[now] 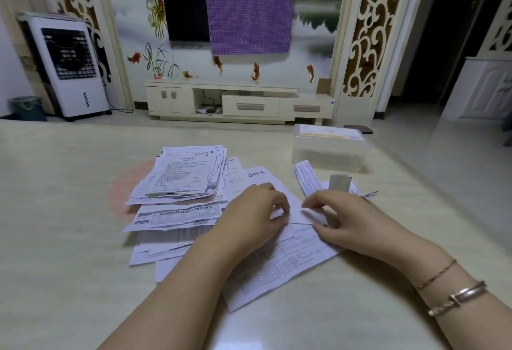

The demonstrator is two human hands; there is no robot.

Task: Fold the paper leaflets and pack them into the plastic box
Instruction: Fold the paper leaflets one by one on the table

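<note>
Left hand (255,211): curled, a leaflet (279,263) is pinched at its fold.
Right hand (346,216): the same leaflet is pinched.
Far right: plastic box (329,150), lidded.
Left: paper pile (182,183).

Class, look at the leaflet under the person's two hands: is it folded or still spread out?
Partly folded. The leaflet lies on the table, with both hands pinching it along a crease line between them.

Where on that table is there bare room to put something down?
Bare table lies left of the leaflet pile and along the near edge. It is crowded between both hands and the plastic box.
</note>
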